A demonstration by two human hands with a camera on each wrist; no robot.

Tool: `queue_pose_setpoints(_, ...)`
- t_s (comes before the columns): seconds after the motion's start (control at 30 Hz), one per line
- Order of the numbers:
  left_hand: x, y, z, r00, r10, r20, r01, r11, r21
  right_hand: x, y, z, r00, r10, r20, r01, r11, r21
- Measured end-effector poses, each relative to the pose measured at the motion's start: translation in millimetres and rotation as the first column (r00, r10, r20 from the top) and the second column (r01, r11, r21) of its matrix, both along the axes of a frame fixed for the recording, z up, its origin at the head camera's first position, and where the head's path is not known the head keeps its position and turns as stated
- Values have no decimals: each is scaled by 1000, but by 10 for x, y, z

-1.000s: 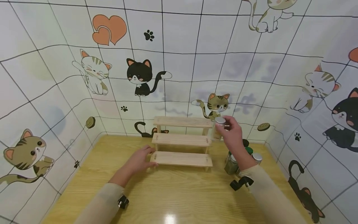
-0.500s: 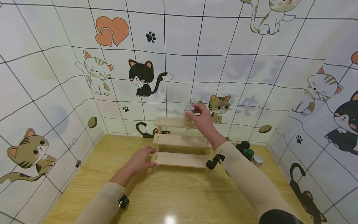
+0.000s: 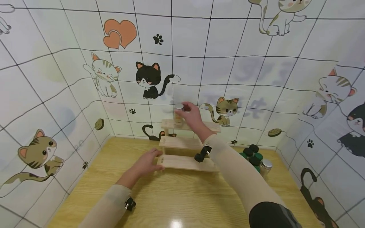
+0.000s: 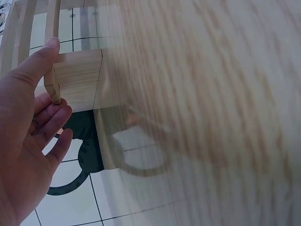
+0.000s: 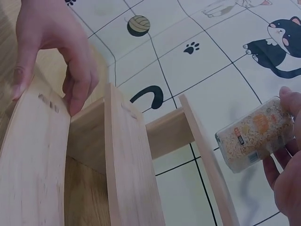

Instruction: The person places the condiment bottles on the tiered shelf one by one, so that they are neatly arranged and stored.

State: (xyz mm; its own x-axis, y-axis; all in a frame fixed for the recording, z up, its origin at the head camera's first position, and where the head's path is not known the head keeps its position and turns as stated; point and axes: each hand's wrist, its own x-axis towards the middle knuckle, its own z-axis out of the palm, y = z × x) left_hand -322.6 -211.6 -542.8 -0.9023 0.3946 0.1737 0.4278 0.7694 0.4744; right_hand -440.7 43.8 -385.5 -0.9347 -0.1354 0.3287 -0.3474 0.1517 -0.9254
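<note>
A three-step wooden shelf rack (image 3: 182, 161) stands on the table. My left hand (image 3: 144, 164) grips the left end of its lowest board, thumb at the front edge and fingers at the rear edge, as the right wrist view also shows. My right hand (image 3: 194, 117) holds a clear spice jar (image 5: 254, 136) with a silver lid (image 3: 179, 106), up at the left part of the top board (image 3: 205, 126). Pale dry flakes fill the jar, and a small orange label shows on it. In the right wrist view its base is close to the top board's edge.
Several more jars with black, green and silver lids (image 3: 266, 163) cluster on the wood-grain table (image 3: 171, 196), right of the rack. Behind and at both sides rise walls covered in a cat-print sheet (image 3: 188, 69). My right forearm passes over the right end of the rack.
My right hand has carried the jar leftward from beside the rack's right end to the left part of the top board. The left hand keeps its grip on the lowest board.
</note>
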Motion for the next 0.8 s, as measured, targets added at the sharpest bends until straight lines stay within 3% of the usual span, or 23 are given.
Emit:
queue_pose_setpoints(0.23, -3, 19, -2, 1000, -3, -15, 3, 1000, -15, -107, -170, -45, 1000, -4, 26, 5, 999, -32)
queue_pose_setpoints(0.8, -1, 6, -30, 1000, 8, -6, -8, 1000, -1, -129, -264, -202, 999, -17, 44, 17, 1000, -9)
